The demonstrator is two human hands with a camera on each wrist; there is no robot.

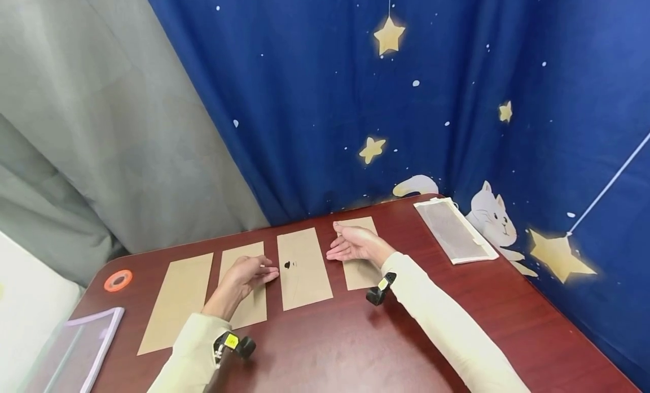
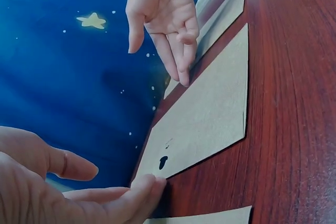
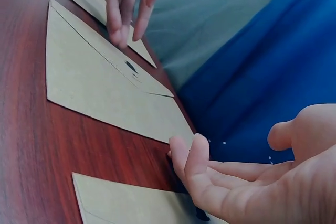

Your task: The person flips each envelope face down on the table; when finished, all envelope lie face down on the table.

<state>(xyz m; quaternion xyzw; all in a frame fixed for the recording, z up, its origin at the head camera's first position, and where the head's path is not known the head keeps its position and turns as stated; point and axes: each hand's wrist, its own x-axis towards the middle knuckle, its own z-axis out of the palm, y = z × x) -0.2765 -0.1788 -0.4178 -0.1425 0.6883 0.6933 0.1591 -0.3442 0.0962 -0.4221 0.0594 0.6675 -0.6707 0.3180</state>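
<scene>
While four envelopes (image 1: 175,305) lie in a row across the surface (image 1: 315,348), the left hand (image 1: 246,274) is above the second from left and the right hand (image 1: 360,243) above the rightmost. Each grip is loose, fingers extended, holding nothing. Between the hands lies the marked envelope (image 1: 307,280); whether the left fingertips touch its edge, I cannot tell.
</scene>
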